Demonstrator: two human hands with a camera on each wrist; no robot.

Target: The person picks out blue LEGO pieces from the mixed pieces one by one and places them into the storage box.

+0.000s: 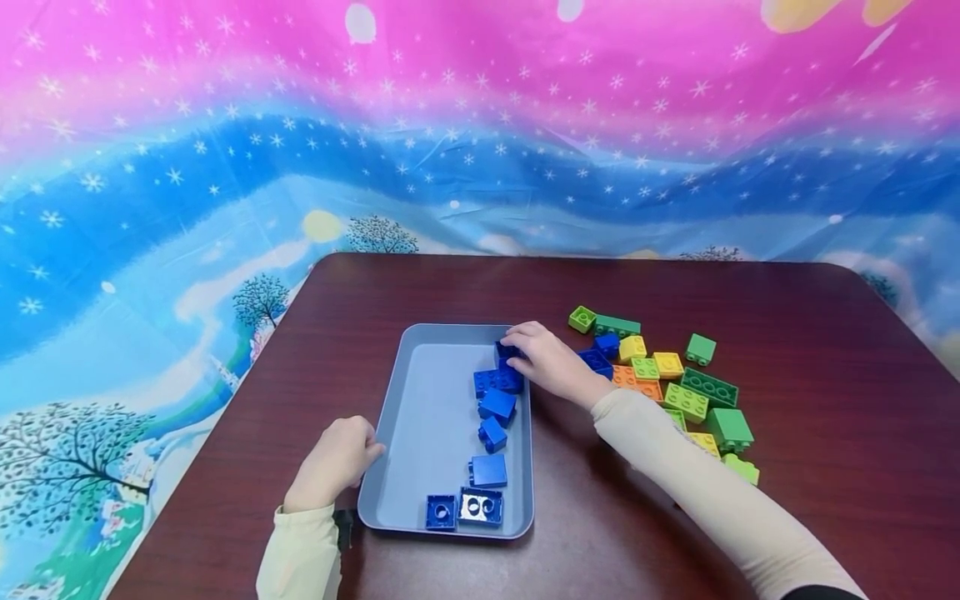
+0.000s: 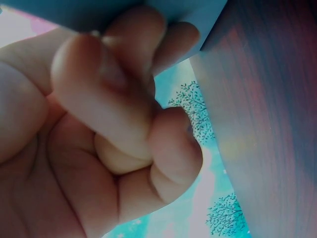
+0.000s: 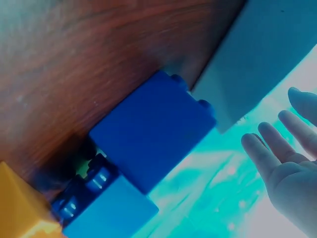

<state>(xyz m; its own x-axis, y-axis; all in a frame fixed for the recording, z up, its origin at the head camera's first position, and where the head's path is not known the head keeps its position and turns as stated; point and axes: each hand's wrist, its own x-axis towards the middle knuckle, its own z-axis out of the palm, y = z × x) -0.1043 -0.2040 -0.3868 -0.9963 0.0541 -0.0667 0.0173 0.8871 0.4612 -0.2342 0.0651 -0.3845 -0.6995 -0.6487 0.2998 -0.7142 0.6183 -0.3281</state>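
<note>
My right hand (image 1: 551, 360) reaches over the far right corner of the grey tray (image 1: 416, 433), close to a dark blue brick (image 1: 504, 360). In the right wrist view its fingers (image 3: 270, 148) are straight and spread, with nothing between them. My left hand (image 1: 335, 460) is at the tray's left side, fingers curled, and grips the edge; the left wrist view shows the fingertips against the tray's side. Several blue toy bricks (image 1: 497, 406) lie along the tray's right side. Two upturned ones, a small brick (image 1: 441, 512) and a longer brick (image 1: 481, 507), are at the near end.
Right of the tray, loose bricks cover part of the dark wooden table (image 1: 600, 517): blue bricks (image 1: 596, 362), yellow (image 1: 667, 364), orange (image 1: 636, 383) and green (image 1: 729, 429). A green brick (image 1: 701, 349) stands apart. A printed cloth (image 1: 480, 167) hangs behind the table.
</note>
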